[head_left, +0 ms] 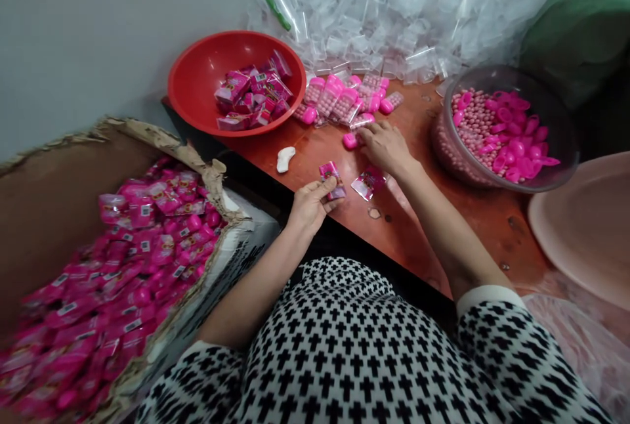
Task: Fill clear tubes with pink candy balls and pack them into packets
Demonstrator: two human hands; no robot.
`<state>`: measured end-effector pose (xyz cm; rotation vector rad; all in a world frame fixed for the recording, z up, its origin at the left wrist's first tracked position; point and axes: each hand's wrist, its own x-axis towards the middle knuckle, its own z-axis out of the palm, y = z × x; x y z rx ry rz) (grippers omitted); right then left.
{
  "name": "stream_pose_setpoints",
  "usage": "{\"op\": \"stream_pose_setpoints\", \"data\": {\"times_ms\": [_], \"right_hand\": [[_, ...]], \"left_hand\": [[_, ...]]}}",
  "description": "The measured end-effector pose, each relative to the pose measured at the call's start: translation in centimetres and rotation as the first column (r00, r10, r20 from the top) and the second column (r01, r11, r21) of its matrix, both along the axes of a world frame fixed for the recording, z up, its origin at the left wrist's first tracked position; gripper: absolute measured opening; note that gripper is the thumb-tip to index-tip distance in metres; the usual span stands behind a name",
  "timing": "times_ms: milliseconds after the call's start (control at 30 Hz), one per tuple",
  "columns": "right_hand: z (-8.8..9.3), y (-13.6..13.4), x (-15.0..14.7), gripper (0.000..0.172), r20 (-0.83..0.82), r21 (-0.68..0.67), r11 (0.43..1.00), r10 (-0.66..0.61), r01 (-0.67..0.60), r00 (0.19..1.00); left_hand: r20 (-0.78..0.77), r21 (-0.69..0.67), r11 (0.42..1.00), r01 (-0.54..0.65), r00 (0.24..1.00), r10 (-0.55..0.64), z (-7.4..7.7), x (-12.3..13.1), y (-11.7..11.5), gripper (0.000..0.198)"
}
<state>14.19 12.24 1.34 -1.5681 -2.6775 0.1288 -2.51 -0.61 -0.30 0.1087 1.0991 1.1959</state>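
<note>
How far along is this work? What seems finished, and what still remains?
Done: many pink packets fill the cardboard box and red bowl. In hand: the left hand holds one packet; the right hand touches a pink cap. Remaining: pink beads and caps in the clear bowl, bead-filled tubes on the table, and a heap of empty clear tubes.
</note>
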Motion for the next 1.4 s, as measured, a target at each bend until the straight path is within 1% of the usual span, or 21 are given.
{"op": "stream_pose_setpoints", "data": {"times_ms": [67, 133, 200, 267, 300, 333, 367, 400, 433, 467, 500, 567, 633, 733, 833, 967, 1033, 1167, 1267, 1333, 1400], "right_hand": [[-0.2, 0.9, -0.2, 0.039, 0.077, -0.015, 1.0, -0.001, 0.002, 0.997], [-0.5, 1.1, -0.2, 0.038, 0.074, -0.017, 1.0, -0.022, 0.024, 0.997], [-0.7, 0.3, 0.1, 0.034, -0.024, -0.013, 0.997, -0.081, 0.081, 0.996], [-0.7, -1.8, 0.4, 0.026, -0.256, -0.05, 0.988, -0.155, 0.148, 0.954], [-0.7, -3.3, 0.5, 0.023, -0.407, -0.101, 0.981, -0.194, 0.166, 0.893], [-0.7, -5.0, 0.6, 0.024, -0.548, -0.187, 0.969, -0.237, 0.159, 0.802], [-0.6, -6.8, 0.5, 0.025, -0.662, -0.289, 0.95, -0.29, 0.122, 0.691], [-0.6, -8.6, 0.3, 0.026, -0.733, -0.39, 0.918, -0.353, 0.066, 0.581], [-0.6, -10.4, 0.0, 0.027, -0.763, -0.485, 0.875, -0.426, 0.005, 0.486], [-0.7, -12.0, -0.3, 0.028, -0.773, -0.543, 0.839, -0.476, -0.048, 0.419], [-0.8, -13.3, -0.7, 0.029, -0.779, -0.563, 0.823, -0.499, -0.073, 0.38], [-1.3, -14.9, -1.4, 0.029, -0.785, -0.561, 0.825, -0.508, -0.06, 0.353], [-1.8, -15.5, -1.7, 0.029, -0.79, -0.543, 0.839, -0.506, -0.013, 0.348], [-2.5, -15.4, -1.8, 0.03, -0.793, -0.539, 0.842, -0.518, 0.028, 0.322], [-2.7, -15.3, -1.5, 0.032, -0.8, -0.54, 0.841, -0.523, 0.03, 0.295], [-2.7, -15.4, -1.1, 0.033, -0.811, -0.555, 0.832, -0.54, -0.006, 0.226], [-2.9, -15.4, -1.1, 0.032, -0.825, -0.533, 0.846, -0.522, 0.008, 0.215], [-3.2, -15.3, -1.2, 0.029, -0.855, -0.446, 0.892, -0.45, 0.077, 0.257], [-3.3, -15.3, -1.2, 0.031, -0.862, -0.423, 0.9, -0.435, 0.104, 0.26], [-3.2, -15.2, -1.2, 0.032, -0.864, -0.44, 0.893, -0.449, 0.092, 0.227], [-3.0, -15.0, -1.1, 0.034, -0.855, -0.496, 0.868, -0.493, 0.02, 0.16]], "left_hand": [[0.06, -0.014, 0.996, -0.089, 0.994, 0.09, 0.2, -0.3, 0.4, 0.018], [0.108, -0.049, 0.987, -0.152, 0.982, 0.156, 0.3, -0.5, 0.9, 0.013], [0.141, -0.098, 0.975, -0.198, 0.967, 0.21, 0.3, -0.7, 1.4, 0.011], [0.169, -0.142, 0.963, -0.229, 0.953, 0.252, 0.3, -0.8, 1.9, 0.012], [0.187, -0.153, 0.959, -0.239, 0.946, 0.266, 0.3, -0.8, 2.1, 0.012], [0.204, -0.16, 0.956, -0.247, 0.939, 0.277, 0.2, -0.8, 2.2, 0.012], [0.221, -0.163, 0.953, -0.254, 0.932, 0.286, 0.2, -0.8, 2.3, 0.012], [0.235, -0.163, 0.951, -0.261, 0.926, 0.294, 0.1, -0.6, 2.4, 0.012], [0.246, -0.16, 0.951, -0.265, 0.922, 0.299, 0.1, -0.5, 2.4, 0.013], [0.253, -0.153, 0.952, -0.265, 0.921, 0.297, 0.1, -0.3, 2.5, 0.014], [0.255, -0.144, 0.955, -0.26, 0.923, 0.289, 0.2, -0.1, 2.5, 0.015], [0.243, -0.109, 0.964, -0.241, 0.934, 0.261, 0.4, 0.5, 2.5, 0.015], [0.215, -0.069, 0.972, -0.227, 0.948, 0.236, 0.6, 1.2, 2.4, 0.016], [0.175, -0.02, 0.975, -0.221, 0.96, 0.221, 0.8, 2.3, 2.1, 0.021], [0.142, 0.05, 0.98, -0.192, 0.973, 0.183, 0.9, 3.0, 1.7, 0.026], [0.093, 0.179, 0.979, -0.102, 0.992, 0.086, 1.2, 3.3, 1.4, 0.03], [0.074, 0.228, 0.972, -0.046, 0.997, 0.03, 1.5, 3.3, 1.3, 0.031], [0.03, 0.24, 0.971, 0.018, 0.999, -0.026, 1.8, 3.4, 1.4, 0.031], [0.019, 0.219, 0.974, 0.055, 0.998, -0.061, 1.8, 3.5, 1.6, 0.031], [-0.004, 0.218, 0.971, 0.096, 0.995, -0.098, 1.8, 3.5, 1.7, 0.033], [-0.041, 0.235, 0.961, 0.143, 0.99, -0.138, 1.7, 3.2, 1.9, 0.038]]}}
